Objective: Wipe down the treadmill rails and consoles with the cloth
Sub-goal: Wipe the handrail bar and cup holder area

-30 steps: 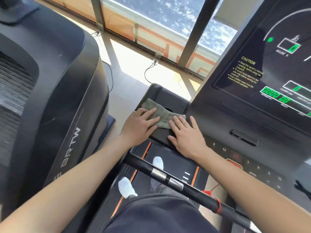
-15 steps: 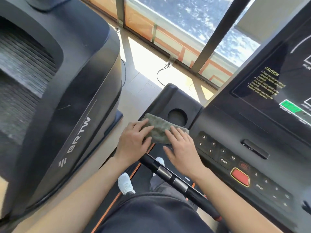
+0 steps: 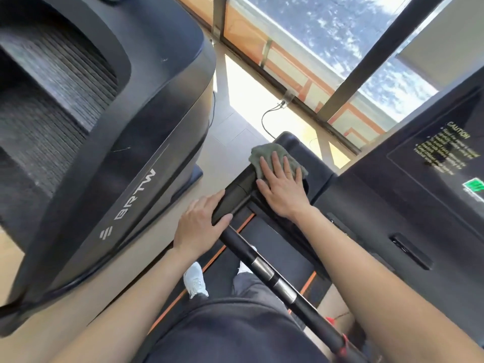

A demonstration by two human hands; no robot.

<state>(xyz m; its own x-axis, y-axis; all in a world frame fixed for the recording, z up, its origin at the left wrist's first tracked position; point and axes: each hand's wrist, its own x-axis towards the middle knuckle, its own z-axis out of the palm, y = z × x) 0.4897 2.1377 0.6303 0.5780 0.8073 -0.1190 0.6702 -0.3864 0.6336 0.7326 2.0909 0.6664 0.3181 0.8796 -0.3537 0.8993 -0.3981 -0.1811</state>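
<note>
A grey-green cloth [image 3: 264, 154] lies on the black cup-holder tray [image 3: 311, 155] at the left end of the treadmill console [image 3: 408, 205]. My right hand [image 3: 282, 189] presses flat on the cloth with fingers spread, covering most of it and the cup hole. My left hand [image 3: 201, 224] grips the near left end of the black handrail [image 3: 262, 265], where the rail meets the tray. The rail runs down to the right with two silver sensor bands. The console screen [image 3: 450, 153] shows a caution label and a green readout.
A neighbouring black treadmill [image 3: 131, 127] marked BRTW stands close on the left, with a strip of floor [image 3: 225, 142] between. A window frame [image 3: 366, 64] and a floor cable [image 3: 267, 119] lie ahead. My legs and white shoes [image 3: 195, 280] stand on the belt below.
My left hand has come off the cloth and taken hold of the rail end. My right hand alone has pushed the cloth forward over the cup-holder tray. The view has swung left.
</note>
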